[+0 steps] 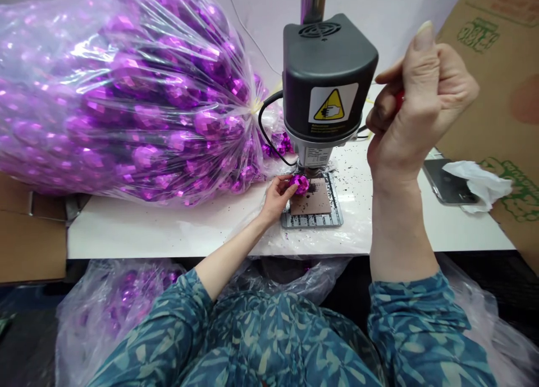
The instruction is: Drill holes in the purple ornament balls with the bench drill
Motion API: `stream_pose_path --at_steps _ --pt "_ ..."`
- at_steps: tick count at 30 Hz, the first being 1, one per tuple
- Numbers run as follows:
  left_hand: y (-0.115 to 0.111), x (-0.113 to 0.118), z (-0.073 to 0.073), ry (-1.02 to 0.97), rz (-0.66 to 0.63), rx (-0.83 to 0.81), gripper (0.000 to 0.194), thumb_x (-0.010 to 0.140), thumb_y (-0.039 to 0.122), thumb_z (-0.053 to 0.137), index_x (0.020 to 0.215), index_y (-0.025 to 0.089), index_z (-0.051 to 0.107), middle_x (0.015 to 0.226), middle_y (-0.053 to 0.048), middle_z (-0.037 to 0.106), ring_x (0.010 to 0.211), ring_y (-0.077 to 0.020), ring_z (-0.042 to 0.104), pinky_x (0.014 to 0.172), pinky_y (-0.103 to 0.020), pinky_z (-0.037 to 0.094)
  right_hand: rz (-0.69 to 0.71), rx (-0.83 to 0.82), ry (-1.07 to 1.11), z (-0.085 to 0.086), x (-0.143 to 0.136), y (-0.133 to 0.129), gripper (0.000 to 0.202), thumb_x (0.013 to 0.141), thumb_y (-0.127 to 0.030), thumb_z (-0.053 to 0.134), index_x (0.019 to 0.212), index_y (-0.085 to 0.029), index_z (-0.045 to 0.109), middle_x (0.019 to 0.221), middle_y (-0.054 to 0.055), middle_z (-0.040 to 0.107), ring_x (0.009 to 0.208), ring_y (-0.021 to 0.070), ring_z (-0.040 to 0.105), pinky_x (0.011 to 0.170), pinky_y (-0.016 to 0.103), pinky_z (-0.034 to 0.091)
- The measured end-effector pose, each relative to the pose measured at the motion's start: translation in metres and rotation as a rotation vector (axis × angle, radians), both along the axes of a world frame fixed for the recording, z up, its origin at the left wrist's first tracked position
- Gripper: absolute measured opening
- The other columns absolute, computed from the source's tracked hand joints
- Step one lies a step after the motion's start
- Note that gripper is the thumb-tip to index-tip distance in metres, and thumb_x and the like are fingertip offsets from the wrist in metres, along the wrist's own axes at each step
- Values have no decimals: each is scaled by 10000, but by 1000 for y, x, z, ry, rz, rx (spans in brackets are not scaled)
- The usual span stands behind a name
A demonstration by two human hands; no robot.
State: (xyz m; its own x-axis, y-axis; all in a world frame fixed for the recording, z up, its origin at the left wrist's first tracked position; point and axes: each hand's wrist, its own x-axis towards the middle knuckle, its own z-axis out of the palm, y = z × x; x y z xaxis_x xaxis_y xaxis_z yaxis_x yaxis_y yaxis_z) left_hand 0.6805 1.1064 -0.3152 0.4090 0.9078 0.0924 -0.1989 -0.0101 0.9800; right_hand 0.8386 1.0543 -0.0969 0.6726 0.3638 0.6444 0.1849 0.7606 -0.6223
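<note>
Over the base of a bench drill press, my left hand grips a shiny purple faceted ball. The ball is at a square brown board on the metal base plate, below the machine's head. Dark shavings lie on the board and plate around it. My right hand is raised beside the machine's dark housing, fingers wrapped round a red-ended handle that is mostly hidden. The spindle tip is hidden behind the machine's lower part.
A large clear bag of purple balls fills the left of the white table. On the right lie a dark phone and crumpled white tissue, beside a cardboard box. Another plastic bag hangs below the table's front edge.
</note>
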Motion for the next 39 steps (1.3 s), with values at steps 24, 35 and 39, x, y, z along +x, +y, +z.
stream_pose_path --at_steps 24,35,39 --pt "-13 10 -16 207 -97 290 547 777 355 877 1237 211 618 1319 -131 646 1298 -307 589 1168 -490 406 -50 69 -19 -8 -4 -3 488 757 -570 695 575 -155 515 403 -86 297 324 31 298 348 234 129" --pt "-14 12 -15 211 -76 293 529 756 365 895 1187 220 626 1255 -105 692 1242 -309 615 1163 -502 387 -226 27 -89 -52 -11 -27 335 918 -553 603 868 -228 665 623 -61 528 399 -2 326 421 214 249" --pt "-14 12 -14 210 -82 300 524 756 373 893 1174 216 619 1255 -106 694 1219 -301 637 1157 -494 393 -199 80 -116 -56 -11 -29 296 933 -516 599 839 -242 658 494 -68 331 381 16 289 423 219 229"
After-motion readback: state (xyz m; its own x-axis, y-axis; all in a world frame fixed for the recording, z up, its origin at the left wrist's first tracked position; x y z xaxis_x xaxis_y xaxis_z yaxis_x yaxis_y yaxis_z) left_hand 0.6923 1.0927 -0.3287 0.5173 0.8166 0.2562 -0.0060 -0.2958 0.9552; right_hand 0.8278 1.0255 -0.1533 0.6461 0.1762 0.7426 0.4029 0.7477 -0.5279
